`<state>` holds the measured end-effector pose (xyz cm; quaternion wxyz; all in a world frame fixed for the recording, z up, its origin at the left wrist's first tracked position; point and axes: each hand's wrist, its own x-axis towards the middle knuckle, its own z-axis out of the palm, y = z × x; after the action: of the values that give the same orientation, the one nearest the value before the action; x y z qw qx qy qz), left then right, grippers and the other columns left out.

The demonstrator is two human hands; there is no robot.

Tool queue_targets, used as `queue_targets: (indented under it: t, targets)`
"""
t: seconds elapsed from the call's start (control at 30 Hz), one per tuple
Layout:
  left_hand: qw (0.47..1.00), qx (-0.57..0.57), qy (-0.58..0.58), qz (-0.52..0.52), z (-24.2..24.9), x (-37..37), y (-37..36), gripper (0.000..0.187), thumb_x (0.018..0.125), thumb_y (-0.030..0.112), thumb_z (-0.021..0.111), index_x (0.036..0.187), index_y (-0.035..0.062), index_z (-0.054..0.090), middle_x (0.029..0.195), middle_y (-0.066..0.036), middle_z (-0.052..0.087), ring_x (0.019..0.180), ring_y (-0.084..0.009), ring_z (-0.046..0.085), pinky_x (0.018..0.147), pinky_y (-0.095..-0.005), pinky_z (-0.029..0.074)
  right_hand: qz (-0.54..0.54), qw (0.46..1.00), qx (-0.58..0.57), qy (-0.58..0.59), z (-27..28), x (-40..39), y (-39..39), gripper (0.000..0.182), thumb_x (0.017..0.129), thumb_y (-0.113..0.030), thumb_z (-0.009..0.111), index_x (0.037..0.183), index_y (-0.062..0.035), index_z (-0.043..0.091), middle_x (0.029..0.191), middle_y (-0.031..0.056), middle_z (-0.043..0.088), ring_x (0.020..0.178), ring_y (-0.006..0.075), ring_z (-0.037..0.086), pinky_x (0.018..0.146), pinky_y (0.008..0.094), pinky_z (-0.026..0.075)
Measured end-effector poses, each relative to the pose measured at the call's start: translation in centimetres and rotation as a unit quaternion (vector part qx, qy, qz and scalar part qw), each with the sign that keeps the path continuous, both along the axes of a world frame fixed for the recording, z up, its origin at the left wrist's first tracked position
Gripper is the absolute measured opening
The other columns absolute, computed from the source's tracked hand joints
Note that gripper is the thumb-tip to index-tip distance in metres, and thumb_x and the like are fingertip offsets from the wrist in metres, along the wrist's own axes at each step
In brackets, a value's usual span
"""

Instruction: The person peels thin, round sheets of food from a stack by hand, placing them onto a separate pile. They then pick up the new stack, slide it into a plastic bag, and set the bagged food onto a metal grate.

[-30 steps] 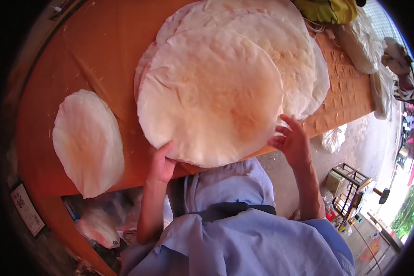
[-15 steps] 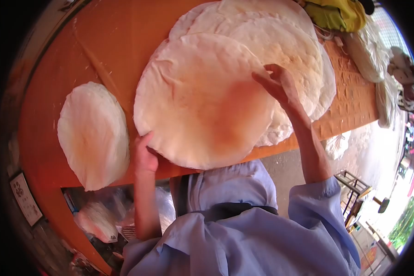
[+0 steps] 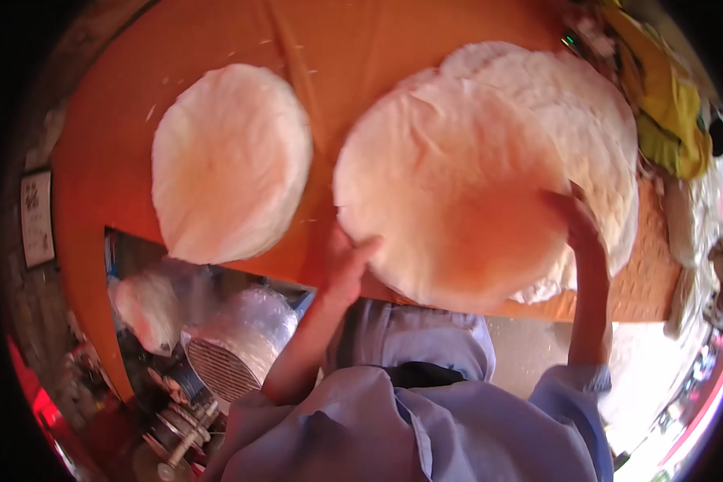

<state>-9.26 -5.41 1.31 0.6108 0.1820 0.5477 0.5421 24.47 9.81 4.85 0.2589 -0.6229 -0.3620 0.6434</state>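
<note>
A large, round whitish sheet (image 3: 434, 185) with a soft, wrinkled surface lies on top of a stack of similar sheets (image 3: 594, 120). Its lower left rim is in my left hand (image 3: 347, 269), thumb on top and the other fingers partly hidden at the edge. My right hand (image 3: 580, 221) is closed at the sheet's right rim, its fingertips blurred. The sheet bulges slightly between my hands, and its lower part is smeared. A smaller oval whitish piece (image 3: 229, 165) lies to the left, apart from both hands.
The sheets lie on an orange-brown table (image 3: 120, 136). A yellow-green cloth (image 3: 659, 96) and clear plastic-wrapped bundles (image 3: 691, 233) are at the right end. Below the table opening stand a plastic-wrapped cylinder (image 3: 241, 345) with a grille and a plastic bag (image 3: 149, 313).
The view has turned, so the table and sheets appear further right. Both hands stay at the top sheet's rim, and the left thumb now lies over its edge.
</note>
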Motion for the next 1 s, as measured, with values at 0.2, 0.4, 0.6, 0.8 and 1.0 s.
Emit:
queue_targets:
  t: [0.2,0.4,0.6,0.8,1.0]
  targets:
    - [0.995,0.075,-0.053,0.024,6.0,-2.3,2.8,0.051,0.075,-0.001,0.061,0.125,-0.0009,0.05,0.115,-0.008,0.06,0.105,-0.0164,0.058,0.093,-0.0325,0.046,0.047,0.985,0.148,-0.08,9.0,-2.5,3.5,0.042,0.074,-0.007,0.072,0.114,0.0018,0.06,0.1,0.0095,0.067,0.09,0.0174,0.065,0.081,0.0311,0.053]
    - [0.982,0.132,-0.004,0.133,13.4,-15.1,3.5,0.041,0.077,0.002,0.063,0.117,0.0001,0.057,0.108,-0.01,0.066,0.094,-0.0194,0.065,0.084,-0.0334,0.054,0.067,0.975,0.195,0.079,16.7,-15.6,6.9,0.038,0.082,-0.01,0.064,0.117,0.0013,0.059,0.104,0.0095,0.066,0.095,0.0175,0.064,0.088,0.0296,0.05]
    - [0.969,0.073,0.08,0.22,12.2,-30.5,-1.7,0.047,0.079,0.004,0.06,0.125,-0.0016,0.052,0.116,-0.014,0.062,0.099,-0.0244,0.063,0.088,-0.0366,0.053,0.187,0.929,0.205,0.243,8.7,-32.3,5.2,0.027,0.078,-0.022,0.071,0.09,0.0019,0.07,0.079,0.0067,0.068,0.067,0.0139,0.061,0.064,0.027,0.049]
    - [0.954,-0.01,0.162,0.253,1.5,-38.2,-5.3,0.044,0.083,0.005,0.062,0.126,-0.0018,0.052,0.118,-0.011,0.061,0.1,-0.022,0.062,0.088,-0.0339,0.05,0.233,0.956,0.087,0.155,-5.0,-37.6,3.1,0.053,0.068,-0.027,0.08,0.106,0.0055,0.063,0.092,0.0125,0.069,0.081,0.0215,0.066,0.069,0.0323,0.051]
    - [0.923,-0.053,0.192,0.328,2.8,-37.3,-7.3,0.043,0.086,0.01,0.064,0.125,-0.0044,0.052,0.118,-0.01,0.06,0.107,-0.0193,0.057,0.093,-0.0331,0.046,0.14,0.921,0.295,-0.215,0.1,-38.2,6.2,0.069,0.072,-0.039,0.078,0.122,0.0024,0.054,0.093,0.0145,0.069,0.094,0.026,0.065,0.083,0.036,0.05]
